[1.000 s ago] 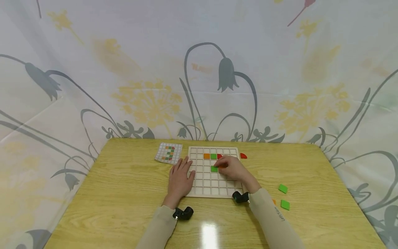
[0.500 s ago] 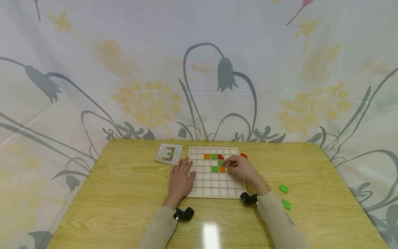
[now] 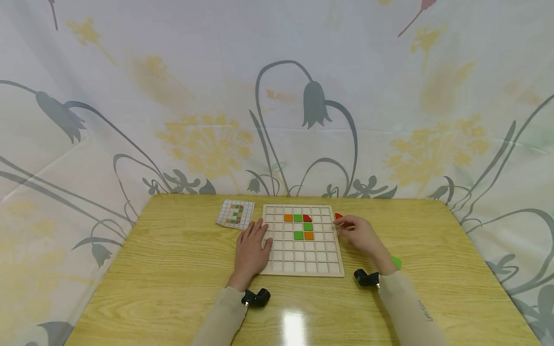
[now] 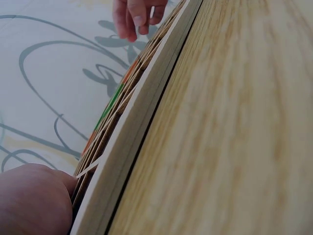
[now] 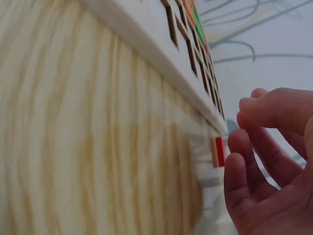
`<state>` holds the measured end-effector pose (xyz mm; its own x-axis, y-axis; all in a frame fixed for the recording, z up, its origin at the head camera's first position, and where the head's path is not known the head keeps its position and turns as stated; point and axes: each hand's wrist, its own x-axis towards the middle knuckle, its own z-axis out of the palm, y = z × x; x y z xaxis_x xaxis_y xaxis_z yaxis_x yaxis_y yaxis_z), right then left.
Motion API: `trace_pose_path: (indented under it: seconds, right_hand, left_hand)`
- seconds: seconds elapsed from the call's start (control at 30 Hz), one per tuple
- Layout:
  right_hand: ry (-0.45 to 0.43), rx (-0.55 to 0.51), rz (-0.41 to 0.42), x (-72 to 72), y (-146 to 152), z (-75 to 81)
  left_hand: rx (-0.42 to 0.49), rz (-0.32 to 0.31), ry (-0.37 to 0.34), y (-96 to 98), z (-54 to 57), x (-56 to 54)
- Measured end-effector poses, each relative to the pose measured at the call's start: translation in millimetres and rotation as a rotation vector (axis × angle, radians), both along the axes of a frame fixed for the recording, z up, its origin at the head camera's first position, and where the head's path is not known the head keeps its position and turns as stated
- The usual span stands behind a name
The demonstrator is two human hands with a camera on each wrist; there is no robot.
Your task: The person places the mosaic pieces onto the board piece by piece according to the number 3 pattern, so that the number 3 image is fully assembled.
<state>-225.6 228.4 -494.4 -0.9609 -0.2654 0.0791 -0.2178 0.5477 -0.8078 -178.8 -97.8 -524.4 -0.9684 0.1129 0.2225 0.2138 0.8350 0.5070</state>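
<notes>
My left hand (image 3: 252, 250) rests with straight fingers on the left edge of a pale wooden grid board (image 3: 283, 254). In the board's cells lie an orange tile (image 3: 288, 218), a green tile (image 3: 297, 218) and a rounded red tile (image 3: 307, 218) in one row. Below the red one sits another green tile (image 3: 308, 226), then a row with a green and an orange tile (image 3: 309, 236). Just off the board's right edge, my right hand (image 3: 359, 235) hovers with loosely bent fingers, holding nothing. Near its fingertips a red rounded piece (image 3: 338, 216) lies on the table, partly covered.
A printed pattern card (image 3: 222, 211) lies left of the board. Beside my right wrist a loose green tile (image 3: 396, 262) shows partly from behind the arm. A patterned cloth (image 3: 277, 120) hangs behind the table (image 3: 173, 269).
My right hand has let go of the green tile below the red one and moved right, off the board to the loose red piece. My left hand has stayed in place.
</notes>
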Motion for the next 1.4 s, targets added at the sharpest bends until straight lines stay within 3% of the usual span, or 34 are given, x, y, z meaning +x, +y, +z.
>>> trace_pose_path:
  seconds: [0.17,0.37,0.93,1.13,1.4]
  right_hand:
    - [-0.003,-0.028,-0.05,-2.3,11.8,-3.8]
    - [0.019,0.015,-0.064,0.6,27.5,-0.8]
    - [-0.084,0.172,-0.042,36.5,105.1,9.1]
    - [-0.129,0.088,0.037,45.1,128.2,6.5]
    - [-0.188,-0.015,0.256,46.0,150.6,3.6]
  left_hand:
    - [-0.011,-0.002,0.017,0.5,0.3,-0.4]
    - [-0.009,-0.009,0.011,2.0,-0.4,-1.3]
    - [-0.012,0.0,-0.003,-2.1,-1.0,-0.7]
    - [-0.005,-0.001,-0.007,-2.6,0.5,0.5]
    - [0.014,-0.01,-0.01,0.7,1.2,1.7]
